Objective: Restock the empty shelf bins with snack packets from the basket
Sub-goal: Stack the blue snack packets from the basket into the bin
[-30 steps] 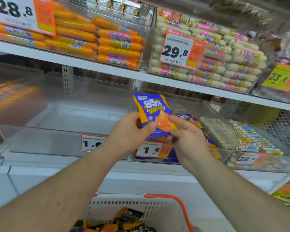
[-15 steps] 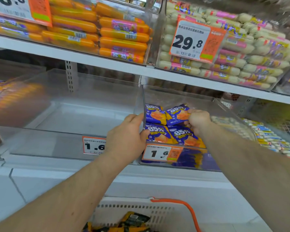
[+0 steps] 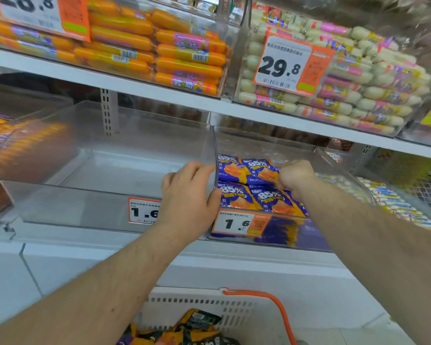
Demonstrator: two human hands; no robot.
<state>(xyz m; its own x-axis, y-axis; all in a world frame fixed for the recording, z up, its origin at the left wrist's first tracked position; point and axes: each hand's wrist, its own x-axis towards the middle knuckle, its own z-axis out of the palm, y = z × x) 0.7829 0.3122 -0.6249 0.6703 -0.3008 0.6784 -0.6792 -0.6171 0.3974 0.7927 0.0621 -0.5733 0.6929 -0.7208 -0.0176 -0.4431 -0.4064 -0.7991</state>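
1. We see the blue snack packets (image 3: 249,185) at the centre of the frame, lying flat, printed faces up, in two rows inside the clear right-hand bin (image 3: 334,165); their long axes run front to back, tops toward the rear of the shelf.
2. Our right hand (image 3: 295,176) sits on the right edge of the packets, fingers curled into a fist on them; we cannot tell whether it pinches one.
3. Our left hand (image 3: 189,195) lies just left of the packets, thumb and fingers wrapped round the bin's left wall.
4. Left of that, the neighbouring clear bin (image 3: 97,175) holds nothing.
5. At the bottom centre of the frame the white basket (image 3: 204,302) with its orange handle (image 3: 279,310) carries dark-and-orange packets (image 3: 192,329).
6. Compared with a second ago, the packet we held up in both hands before the bin is now down among the others, and our left hand has shifted to the wall.
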